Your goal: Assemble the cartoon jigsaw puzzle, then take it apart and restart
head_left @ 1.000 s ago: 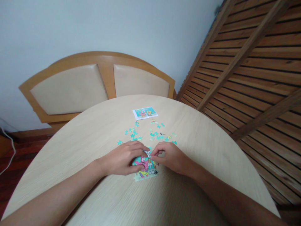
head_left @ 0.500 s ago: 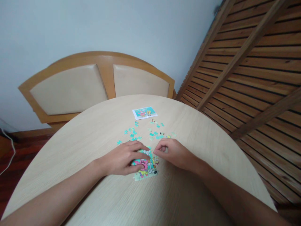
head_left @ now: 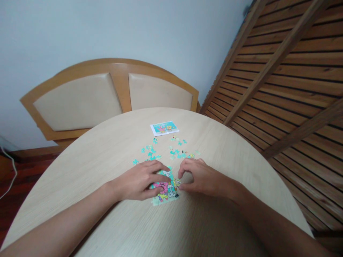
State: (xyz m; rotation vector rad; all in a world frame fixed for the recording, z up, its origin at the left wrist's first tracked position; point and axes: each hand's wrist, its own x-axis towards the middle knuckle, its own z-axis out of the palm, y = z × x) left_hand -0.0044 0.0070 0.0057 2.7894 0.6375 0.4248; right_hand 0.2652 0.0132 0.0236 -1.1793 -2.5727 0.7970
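A partly joined jigsaw puzzle (head_left: 171,191) with cartoon figures lies on the table in front of me. My left hand (head_left: 150,179) rests over its left part with fingers spread, covering some of the picture. At the puzzle's right edge is my right hand (head_left: 197,175), its thumb and curled fingers apart, with nothing seen between them. Close to the right thumb are yellow puzzle pieces (head_left: 177,182) along that edge; whether they are joined on I cannot tell.
Loose puzzle pieces (head_left: 152,154) lie scattered beyond my hands, with more pieces (head_left: 177,152) to their right. Farther back is a picture card (head_left: 164,128). A bench backrest (head_left: 122,85) stands behind the round table (head_left: 107,228), and a slatted wooden panel (head_left: 268,107) rises at the right.
My right hand has opened from a pinch, thumb and fingers now apart, and shifted slightly right. The left hand stays on the puzzle.
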